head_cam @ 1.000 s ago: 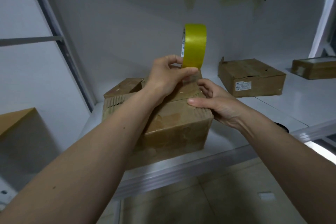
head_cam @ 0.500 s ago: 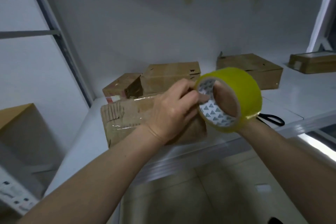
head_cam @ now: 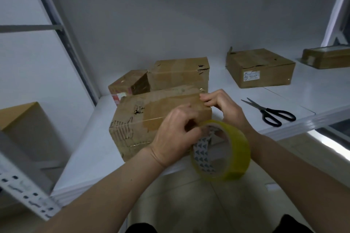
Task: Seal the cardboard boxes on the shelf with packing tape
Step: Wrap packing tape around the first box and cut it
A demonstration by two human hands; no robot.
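The front box [head_cam: 151,119] sits near the edge of the white shelf [head_cam: 91,157]; the left hand [head_cam: 174,138] pinches the top of the yellow tape roll [head_cam: 225,153] just in front of it, and the right hand [head_cam: 225,108] curls its fingers at the box's top right corner, maybe pinching the tape end, though that cannot be told. The tape could twist, stick to itself, or go on crooked if it is pulled fast, and a hard tug could slide the box off. More boxes sit behind and to the right by a plain white wall, and black scissors [head_cam: 270,111] lie on the shelf.

Yellow tape roll [head_cam: 236,149] with grey-triangle-patterned white core, brown boxes [head_cam: 151,119], black-handled scissors [head_cam: 272,113]
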